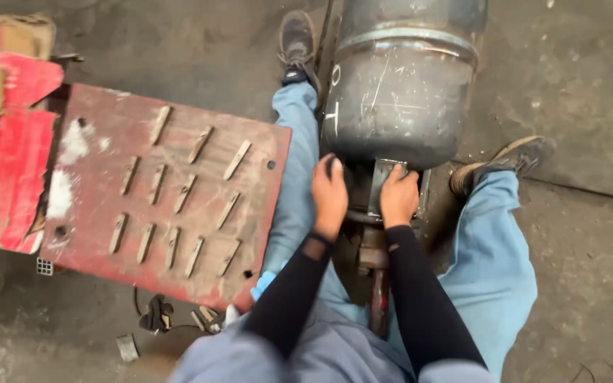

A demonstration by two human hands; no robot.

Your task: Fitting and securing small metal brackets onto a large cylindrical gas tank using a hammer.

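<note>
A large dark steel cylinder [402, 78] with a welded band lies on the floor between my legs, its rounded end toward me. My left hand [330, 193] and my right hand [399, 195] press side by side on a small metal bracket [381, 186] at the cylinder's near end. Both hands curl around the bracket and a dark bar under it. Black sleeves cover my forearms. Below the hands a rusty metal stand [376, 284] runs toward my body. What the fingers grip underneath is hidden.
A red steel plate [118, 135] with several short metal strips laid in rows lies left of my left leg. Torn red cardboard [8, 177] sits further left. Small metal scraps and a dark tool [157, 313] lie on the concrete floor [576, 234] near the plate.
</note>
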